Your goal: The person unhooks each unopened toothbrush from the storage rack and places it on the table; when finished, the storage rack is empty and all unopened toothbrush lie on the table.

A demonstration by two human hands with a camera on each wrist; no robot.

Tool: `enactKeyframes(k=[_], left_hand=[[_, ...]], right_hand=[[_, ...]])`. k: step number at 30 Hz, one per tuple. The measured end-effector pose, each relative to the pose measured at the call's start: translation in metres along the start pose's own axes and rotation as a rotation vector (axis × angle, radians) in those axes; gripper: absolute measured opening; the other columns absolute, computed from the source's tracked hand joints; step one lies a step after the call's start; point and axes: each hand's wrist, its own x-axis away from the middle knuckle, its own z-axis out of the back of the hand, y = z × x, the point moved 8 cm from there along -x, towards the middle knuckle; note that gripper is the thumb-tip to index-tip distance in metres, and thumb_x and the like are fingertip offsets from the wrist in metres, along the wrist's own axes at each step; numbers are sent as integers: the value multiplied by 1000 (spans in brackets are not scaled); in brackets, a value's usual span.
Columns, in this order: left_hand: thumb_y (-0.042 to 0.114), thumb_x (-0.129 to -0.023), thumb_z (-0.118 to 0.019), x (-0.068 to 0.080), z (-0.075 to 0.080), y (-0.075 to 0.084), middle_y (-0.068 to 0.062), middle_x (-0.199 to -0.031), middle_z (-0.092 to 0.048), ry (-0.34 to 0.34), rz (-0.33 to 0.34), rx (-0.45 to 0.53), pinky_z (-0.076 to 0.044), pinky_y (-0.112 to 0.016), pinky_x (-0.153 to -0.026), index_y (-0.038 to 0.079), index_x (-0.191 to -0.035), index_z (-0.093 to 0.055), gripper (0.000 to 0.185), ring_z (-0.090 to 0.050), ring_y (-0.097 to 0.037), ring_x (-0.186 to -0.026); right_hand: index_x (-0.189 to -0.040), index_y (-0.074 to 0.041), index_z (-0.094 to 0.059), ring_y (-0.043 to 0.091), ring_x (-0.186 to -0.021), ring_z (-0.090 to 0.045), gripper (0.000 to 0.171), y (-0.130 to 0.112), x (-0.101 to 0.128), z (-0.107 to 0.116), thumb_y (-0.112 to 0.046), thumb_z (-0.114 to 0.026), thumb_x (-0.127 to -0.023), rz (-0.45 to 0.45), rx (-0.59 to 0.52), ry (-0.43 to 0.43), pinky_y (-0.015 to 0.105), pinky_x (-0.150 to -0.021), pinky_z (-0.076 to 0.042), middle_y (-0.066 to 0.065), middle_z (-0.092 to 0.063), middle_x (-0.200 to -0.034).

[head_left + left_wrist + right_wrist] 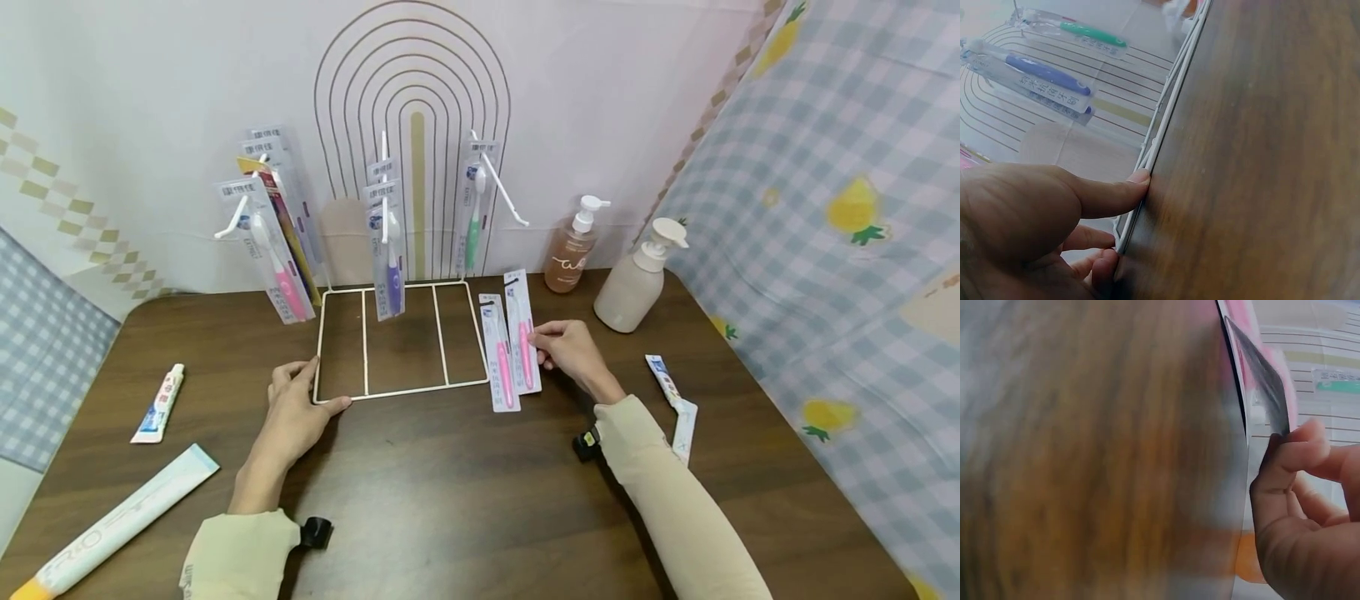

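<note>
My right hand (573, 354) pinches the right edge of a packaged pink toothbrush (525, 333). In the right wrist view, thumb and finger grip the package (1266, 381), and that edge is lifted off the table. Another packaged pink toothbrush (501, 358) lies close on its left. My left hand (296, 408) holds the front left corner of a white wire display rack (405, 391), thumb along the front bar and fingers at the side. Packaged toothbrushes hang from the rack's hooks: pink (281, 275) on the left, purple (393, 275) in the middle, green (474, 217) on the right.
An amber pump bottle (568, 258) and a beige pump bottle (632, 287) stand at the back right. A bent toothpaste tube (678, 404) lies by my right forearm. On the left lie a small toothpaste tube (159, 406) and a large white tube (123, 517).
</note>
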Motion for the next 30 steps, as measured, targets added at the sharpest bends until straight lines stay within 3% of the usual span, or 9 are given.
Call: enactKeyframes(k=[11, 19, 30], left_hand=[[28, -106, -83, 3, 1, 1, -38, -174, -24, -9, 5, 2, -33, -77, -127, -9, -177, -27, 98, -24, -60, -158], [24, -105, -84, -1, -1, -6, -38, -172, -27, 15, -32, -5, -33, -77, -126, -10, -176, -28, 96, -25, -61, -157], [23, -108, -80, 9, 2, 14, -38, -175, -21, -29, 29, 6, -29, -76, -130, -10, -177, -23, 96, -21, -60, -159]], right_hand=[[-120, 14, -80, 4, -63, -62, 24, 9, 0, 0, -6, -72, -109, -58, 89, 28, 16, -58, -53, -1, -71, -77], [-115, 11, -83, 4, -62, -61, 23, 5, 3, -2, -7, -72, -107, -66, 159, 60, 16, -57, -53, 0, -70, -74], [-114, 9, -84, 4, -61, -67, 21, 7, 4, 0, -7, -72, -107, -65, 201, 92, 17, -58, -58, 3, -76, -76]])
